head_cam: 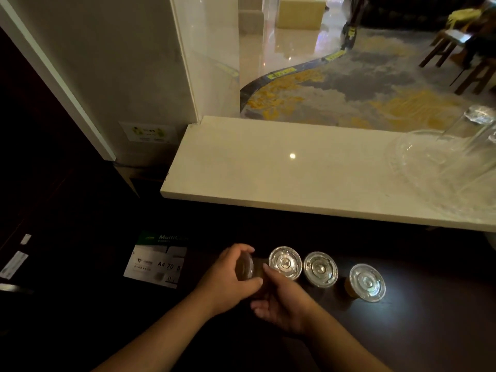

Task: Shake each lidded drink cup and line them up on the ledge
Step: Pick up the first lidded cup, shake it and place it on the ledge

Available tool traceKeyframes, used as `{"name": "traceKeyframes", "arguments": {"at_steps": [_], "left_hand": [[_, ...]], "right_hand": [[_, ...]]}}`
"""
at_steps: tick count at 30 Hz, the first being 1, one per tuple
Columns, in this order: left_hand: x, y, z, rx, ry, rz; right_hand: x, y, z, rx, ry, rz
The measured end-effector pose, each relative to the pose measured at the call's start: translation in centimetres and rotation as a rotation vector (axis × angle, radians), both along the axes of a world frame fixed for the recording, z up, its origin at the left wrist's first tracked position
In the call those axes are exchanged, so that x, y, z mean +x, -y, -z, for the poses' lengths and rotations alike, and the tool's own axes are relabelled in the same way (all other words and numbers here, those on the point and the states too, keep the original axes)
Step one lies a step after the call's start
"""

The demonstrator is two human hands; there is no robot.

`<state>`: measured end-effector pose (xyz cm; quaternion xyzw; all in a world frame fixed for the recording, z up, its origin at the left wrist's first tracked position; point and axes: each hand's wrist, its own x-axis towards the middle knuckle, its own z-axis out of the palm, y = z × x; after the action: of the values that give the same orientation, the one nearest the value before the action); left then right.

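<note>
Three lidded drink cups stand upright in a row on the dark counter: one [285,262] in the middle, one [320,269] beside it, and one [367,282] with amber drink at the right. A fourth lidded cup [247,267] is tipped on its side, lid facing left, held between both hands. My left hand [228,277] wraps over its lid end. My right hand [281,304] holds its body from below. The pale stone ledge [268,167] lies beyond the cups with nothing on its left and middle part.
A stack of clear plastic lids [440,167] and a stack of empty clear cups [472,130] lie on the ledge's right end. A ream of A4 paper [157,261] sits on the dark counter to the left. A white wall pillar [120,76] rises at the ledge's left end.
</note>
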<state>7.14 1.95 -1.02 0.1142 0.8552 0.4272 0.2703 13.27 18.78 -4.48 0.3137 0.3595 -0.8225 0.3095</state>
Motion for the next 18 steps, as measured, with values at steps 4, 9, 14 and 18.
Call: {"name": "traceKeyframes", "arguments": {"at_steps": [4,9,14,18], "left_hand": [[-3.2,0.3,-6.3,0.157,0.058,-0.102],[-6.5,-0.2,-12.2,0.338,0.331,-0.146],[-7.6,0.0,-14.1,0.541,0.341,-0.008],[-7.6,-1.0,-16.2,0.528,0.350,-0.030]], "right_hand": [[-2.7,-1.8,-6.9,0.077,-0.271,0.056],[-5.2,-4.0,-14.3,0.280,-0.567,0.128],[-5.9,-5.4,-18.0,0.353,-0.564,0.112],[-5.7,-6.1,-19.7,0.400,-0.687,0.109]]}}
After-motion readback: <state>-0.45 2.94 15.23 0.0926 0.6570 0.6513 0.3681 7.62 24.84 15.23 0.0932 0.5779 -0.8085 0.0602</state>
